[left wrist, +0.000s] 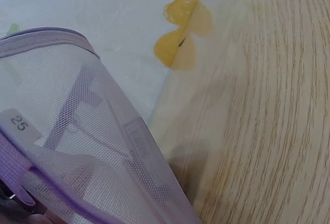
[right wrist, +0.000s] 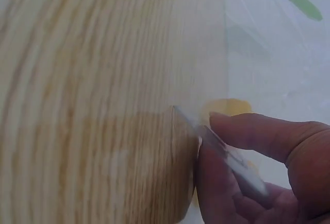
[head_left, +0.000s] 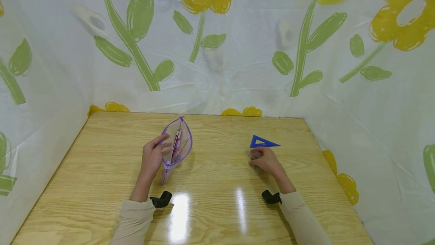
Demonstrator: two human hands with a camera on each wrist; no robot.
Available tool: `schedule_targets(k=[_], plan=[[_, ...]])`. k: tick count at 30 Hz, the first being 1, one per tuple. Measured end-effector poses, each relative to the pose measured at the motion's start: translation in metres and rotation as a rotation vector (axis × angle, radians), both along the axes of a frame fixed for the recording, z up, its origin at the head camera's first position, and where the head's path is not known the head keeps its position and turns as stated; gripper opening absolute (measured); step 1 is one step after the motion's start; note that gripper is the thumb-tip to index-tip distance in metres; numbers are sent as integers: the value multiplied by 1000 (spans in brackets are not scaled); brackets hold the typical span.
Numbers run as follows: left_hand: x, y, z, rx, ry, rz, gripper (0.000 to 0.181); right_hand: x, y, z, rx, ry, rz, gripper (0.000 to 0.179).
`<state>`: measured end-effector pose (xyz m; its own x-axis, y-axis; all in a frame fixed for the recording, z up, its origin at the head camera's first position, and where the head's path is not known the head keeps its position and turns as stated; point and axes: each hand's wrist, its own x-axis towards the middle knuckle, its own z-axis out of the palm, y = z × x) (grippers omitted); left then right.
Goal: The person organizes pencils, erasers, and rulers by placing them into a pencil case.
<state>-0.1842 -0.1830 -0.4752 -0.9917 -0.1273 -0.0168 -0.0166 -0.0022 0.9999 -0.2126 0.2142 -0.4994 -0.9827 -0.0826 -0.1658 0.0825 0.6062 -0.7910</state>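
Observation:
My left hand point(head_left: 151, 158) grips the near side of a purple-edged mesh zip pouch point(head_left: 186, 150), fingers reaching over its rim. The pouch's mouth gapes, and a red-and-white pencil point(head_left: 176, 142) shows among several slim items inside. In the left wrist view, the mesh side bears a tag point(left wrist: 19, 125) marked 25. Between thumb and fingers, my right hand point(head_left: 267, 160) pinches a thin clear plastic piece point(right wrist: 233, 163), seen nearly edge-on in the right wrist view; I cannot tell its exact kind. Just beyond that hand, a blue set square point(head_left: 271, 143) lies flat on the table.
The wood-grain table point(head_left: 217, 184) carries bright light reflections near its front. A white curtain point(head_left: 238, 79) printed with yellow flowers and green leaves encloses the back and both sides. Black wrist devices point(head_left: 162, 199) stick out from both cuffs.

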Motion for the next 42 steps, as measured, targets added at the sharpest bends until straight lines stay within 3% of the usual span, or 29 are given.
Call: schedule_targets(k=[5, 16, 24, 30, 42], plan=[[0, 0, -1, 0, 12, 0, 47, 2, 1, 1, -76, -5, 23, 39], [1, 1, -3, 7, 4, 13, 48, 2, -13, -4, -153, 21, -30, 38], [2, -2, -2, 22, 0, 52, 49, 0, -36, -4, -344, 55, 29, 44], [4, -5, 2, 34, 4, 37, 48, -2, -53, -3, -447, 38, 8, 40], [7, -9, 2, 52, -6, 38, 51, -9, -91, 8, -501, 21, 28, 38]])
